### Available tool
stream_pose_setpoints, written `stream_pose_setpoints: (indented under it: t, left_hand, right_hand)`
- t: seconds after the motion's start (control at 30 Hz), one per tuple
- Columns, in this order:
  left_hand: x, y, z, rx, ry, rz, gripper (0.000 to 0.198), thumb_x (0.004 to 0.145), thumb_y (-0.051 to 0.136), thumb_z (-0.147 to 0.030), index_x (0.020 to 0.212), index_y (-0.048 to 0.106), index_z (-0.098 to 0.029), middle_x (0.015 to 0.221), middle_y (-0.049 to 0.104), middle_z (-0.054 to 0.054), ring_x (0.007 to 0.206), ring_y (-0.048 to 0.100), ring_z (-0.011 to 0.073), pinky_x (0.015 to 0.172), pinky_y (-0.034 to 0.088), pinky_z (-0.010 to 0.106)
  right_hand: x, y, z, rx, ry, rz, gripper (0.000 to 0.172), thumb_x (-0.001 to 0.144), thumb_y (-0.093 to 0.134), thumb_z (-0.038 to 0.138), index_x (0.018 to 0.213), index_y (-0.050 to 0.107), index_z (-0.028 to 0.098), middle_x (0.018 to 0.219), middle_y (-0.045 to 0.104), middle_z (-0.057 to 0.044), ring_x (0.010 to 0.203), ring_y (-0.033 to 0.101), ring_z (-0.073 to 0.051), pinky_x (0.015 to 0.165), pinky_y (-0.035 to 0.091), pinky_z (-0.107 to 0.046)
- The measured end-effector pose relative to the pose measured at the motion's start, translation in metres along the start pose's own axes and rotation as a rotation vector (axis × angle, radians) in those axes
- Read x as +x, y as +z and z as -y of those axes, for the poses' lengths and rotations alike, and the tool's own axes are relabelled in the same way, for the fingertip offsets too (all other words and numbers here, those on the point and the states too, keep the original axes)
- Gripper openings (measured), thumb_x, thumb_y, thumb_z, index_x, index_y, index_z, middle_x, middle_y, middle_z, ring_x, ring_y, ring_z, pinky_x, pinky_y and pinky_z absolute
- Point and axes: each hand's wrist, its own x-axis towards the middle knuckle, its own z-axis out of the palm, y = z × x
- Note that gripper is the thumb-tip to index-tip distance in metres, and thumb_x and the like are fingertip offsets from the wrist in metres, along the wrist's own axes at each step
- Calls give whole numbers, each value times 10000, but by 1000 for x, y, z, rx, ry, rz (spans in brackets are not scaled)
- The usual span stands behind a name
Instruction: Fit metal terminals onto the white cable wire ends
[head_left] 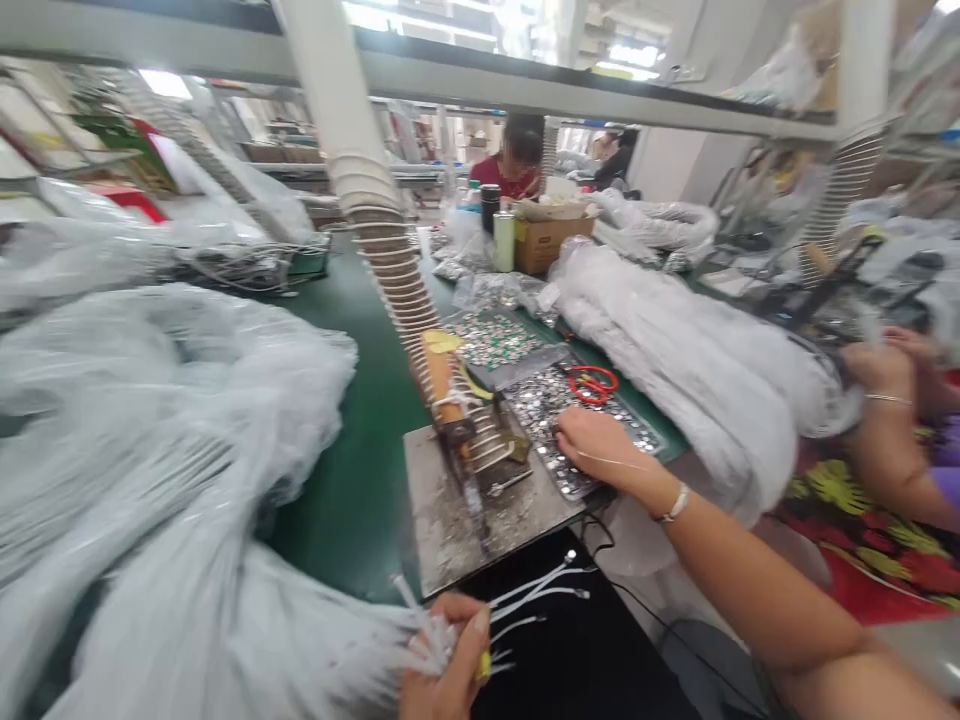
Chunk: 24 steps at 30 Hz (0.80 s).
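Observation:
My left hand [457, 650] is closed round a bundle of white cables [315, 630] at the bottom middle. Several cable ends stick out past its fingers, some tipped with small metal connectors. Something yellow shows at the palm. My right hand [596, 445] reaches into a tray of small shiny metal parts [547, 440], its fingertips bent down and pressed together; what they pinch is hidden. Between the hands, an orange-handled soldering iron [446, 385] points down over a stained metal plate [499, 520].
Plastic-wrapped cable bundles [172, 370] cover the left of the green table [330, 520]. Another white bundle [675, 350] lies at right. A ribbed hose [390, 270] hangs above the iron. Red-handled scissors [592, 383] rest on the tray. A co-worker's arm [892, 420] is at right.

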Motion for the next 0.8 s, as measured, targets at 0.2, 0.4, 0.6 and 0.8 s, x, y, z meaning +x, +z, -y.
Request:
stream_pose_setpoints:
  t: [0.2,0.4,0.6,0.8]
  left_hand:
    - [-17,1,-1,-110,-109,70,407,709,771,-558,726,600,-189,526,415,-76,490,359,95,471,326,216]
    - [-23,-4,-5,-117,-102,89,375,724,764,-523,768,651,-168,517,430,-75,468,344,82,470,310,215]
    - [-16,-2,-18,-64,-69,125,331,743,762,-504,777,686,-183,620,563,-33,486,350,87,460,269,224]
    - [-16,8,-33,-114,90,137,232,727,782,-418,676,676,-218,782,686,18,719,597,198,658,462,295]
  right_hand:
    - [-4,3,-13,120,-46,-74,192,929,464,156,790,596,163,825,705,-146,711,664,-238,627,435,-306]
    - [-51,-4,-3,804,-9,-315,226,890,568,400,844,668,202,655,677,-48,566,610,-185,522,447,-271]
    - [-109,30,73,1314,-107,-5,157,916,598,275,948,721,184,736,679,-16,592,610,-126,518,471,-204]
    - [-123,52,101,1386,-149,-108,116,903,625,192,939,734,178,733,635,6,627,575,-108,575,435,-206]
